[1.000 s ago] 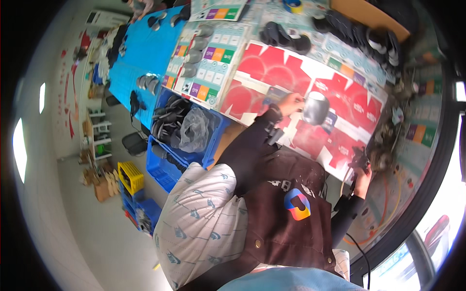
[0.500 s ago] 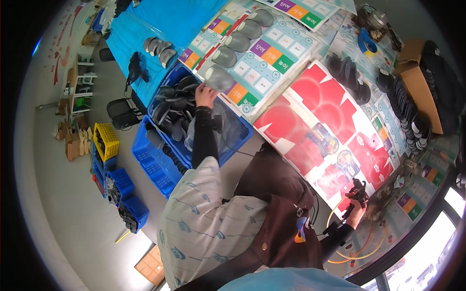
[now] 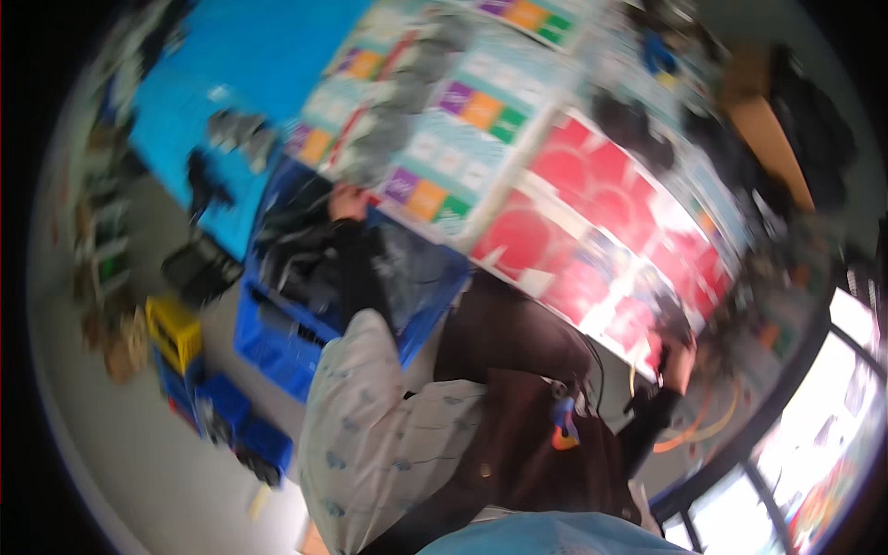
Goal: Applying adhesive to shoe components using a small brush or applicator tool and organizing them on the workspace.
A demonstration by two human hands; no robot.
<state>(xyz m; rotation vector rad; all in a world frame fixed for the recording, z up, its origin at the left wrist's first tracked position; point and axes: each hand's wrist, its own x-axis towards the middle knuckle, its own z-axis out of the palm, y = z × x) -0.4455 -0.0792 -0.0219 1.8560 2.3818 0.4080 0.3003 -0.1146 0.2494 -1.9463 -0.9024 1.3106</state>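
The picture is smeared by motion. My left hand (image 3: 349, 201) is at the near edge of the table, over the rim of a blue crate (image 3: 435, 287) with dark curved pieces (image 3: 305, 250) in it. Just beyond its fingers, a row of smooth grey rounded shells (image 3: 407, 88) runs away along the printed sheets (image 3: 481, 148). Blur hides whether the fingers touch the closest shell or hold anything. On the right, my right hand (image 3: 680, 359) grips a black spray gun (image 3: 670, 319) above the red printed sheet (image 3: 573, 231).
More grey shells (image 3: 239, 134) and a dark object (image 3: 205, 185) lie on the blue cover (image 3: 250, 55) at left. Dark pieces (image 3: 634, 129) and a cardboard box (image 3: 768, 139) stand at far right. An orange hose (image 3: 708, 421) loops below my right hand. Yellow crate (image 3: 176, 331) on the left.
The whole view has swung, so the tables and crates sit further left in the picture. My left hand appears slightly nearer to me relative to the closest shell. My right hand keeps the spray gun.
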